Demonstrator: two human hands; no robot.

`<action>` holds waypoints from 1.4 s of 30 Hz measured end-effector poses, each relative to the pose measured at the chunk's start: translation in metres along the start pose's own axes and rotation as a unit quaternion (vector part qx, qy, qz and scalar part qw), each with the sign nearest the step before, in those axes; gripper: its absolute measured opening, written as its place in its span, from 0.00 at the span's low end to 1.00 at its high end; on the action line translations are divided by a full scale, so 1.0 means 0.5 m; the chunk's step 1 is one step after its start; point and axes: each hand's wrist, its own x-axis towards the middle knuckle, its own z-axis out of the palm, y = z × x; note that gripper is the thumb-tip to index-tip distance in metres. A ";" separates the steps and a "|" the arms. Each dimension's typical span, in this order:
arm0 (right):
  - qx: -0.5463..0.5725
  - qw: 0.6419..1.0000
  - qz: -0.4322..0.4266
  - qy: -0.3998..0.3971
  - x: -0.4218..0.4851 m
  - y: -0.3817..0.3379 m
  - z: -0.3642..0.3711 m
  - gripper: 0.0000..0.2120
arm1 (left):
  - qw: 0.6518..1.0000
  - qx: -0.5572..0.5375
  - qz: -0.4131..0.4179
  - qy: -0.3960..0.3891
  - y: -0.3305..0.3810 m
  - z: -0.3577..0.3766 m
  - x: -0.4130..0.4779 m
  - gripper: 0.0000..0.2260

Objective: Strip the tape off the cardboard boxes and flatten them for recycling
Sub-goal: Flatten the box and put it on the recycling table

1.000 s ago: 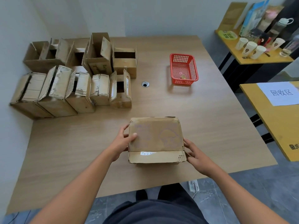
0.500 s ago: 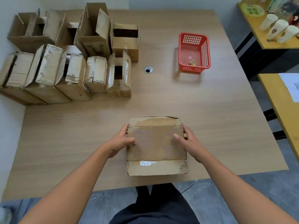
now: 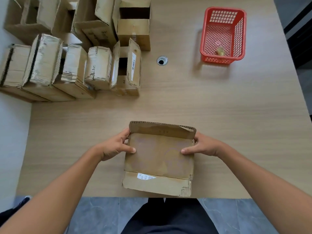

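Digits "63" on white label (image 3: 146, 176) of near box (image 3: 158, 157).

Red basket (image 3: 217, 60) and cable grommet (image 3: 162, 60) on table (image 3: 219, 124).

1. A cardboard box (image 3: 158, 157) lies on the table (image 3: 219, 124) at its near edge.
2. The left hand (image 3: 114, 146) grips its left side and the right hand (image 3: 205, 146) its right side.
3. A cluster of boxes (image 3: 76, 48) stands at the table's far left.
4. A plastic basket (image 3: 217, 60) sits far right, with a small wad (image 3: 220, 51) in it.
5. A cable grommet (image 3: 162, 60) lies between the cluster and the basket.

Brown box (image 3: 159, 156), red latticed basket (image 3: 222, 33)
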 end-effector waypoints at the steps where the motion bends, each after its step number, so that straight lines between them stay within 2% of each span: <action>1: -0.003 1.000 0.004 0.002 0.006 -0.002 -0.004 0.48 | 1.000 -0.006 0.000 0.006 -0.001 0.001 -0.001 0.35; 5: -0.061 0.997 -0.030 0.036 0.006 -0.006 -0.006 0.43 | 1.000 -0.011 0.006 0.029 0.000 0.008 -0.011 0.34; 9: -0.075 0.976 -0.083 0.186 -0.003 0.004 0.021 0.46 | 0.998 -0.009 0.005 0.069 0.017 0.020 -0.019 0.35; 13: -0.087 0.945 -0.075 0.307 -0.016 0.027 0.049 0.51 | 0.996 -0.059 -0.003 0.072 0.031 0.025 -0.024 0.41; 16: -0.111 0.928 -0.056 0.350 -0.015 0.031 0.071 0.52 | 0.993 0.022 -0.020 0.111 0.040 0.020 -0.021 0.39; 19: -0.149 0.916 -0.036 0.370 -0.001 0.024 0.099 0.52 | 0.987 0.069 0.003 0.144 0.034 0.006 -0.025 0.27; 21: -0.187 0.908 -0.014 0.375 0.011 0.017 0.117 0.52 | 0.973 0.118 0.016 0.198 0.022 -0.005 -0.029 0.24; 23: -0.222 0.901 0.019 0.372 0.022 0.007 0.140 0.53 | 0.960 0.128 0.004 0.247 0.000 -0.014 -0.034 0.25; 26: -0.289 0.884 0.067 0.361 0.048 -0.007 0.181 0.51 | 0.955 0.048 -0.053 0.287 -0.051 -0.002 -0.032 0.36; 27: -0.304 0.880 0.087 0.354 0.057 -0.011 0.193 0.50 | 0.947 0.042 -0.068 0.310 -0.069 0.007 -0.027 0.38; 31: -0.318 0.877 0.130 0.335 0.071 -0.004 0.236 0.43 | 0.913 0.057 -0.062 0.400 -0.128 0.038 -0.005 0.28; 33: -0.320 0.871 0.138 0.347 0.056 0.012 0.256 0.39 | 0.903 0.077 -0.053 0.420 -0.145 0.046 0.003 0.28; 38: -0.331 0.834 0.234 0.375 0.011 0.042 0.302 0.44 | 0.882 0.128 -0.031 0.453 -0.169 0.046 0.013 0.28; 40: -0.315 0.831 0.268 0.372 0.008 0.041 0.312 0.44 | 0.882 0.142 -0.028 0.448 -0.175 0.040 0.014 0.29; 42: -0.310 0.829 0.291 0.365 0.013 0.037 0.318 0.45 | 0.868 0.210 -0.027 0.449 -0.181 0.040 0.012 0.30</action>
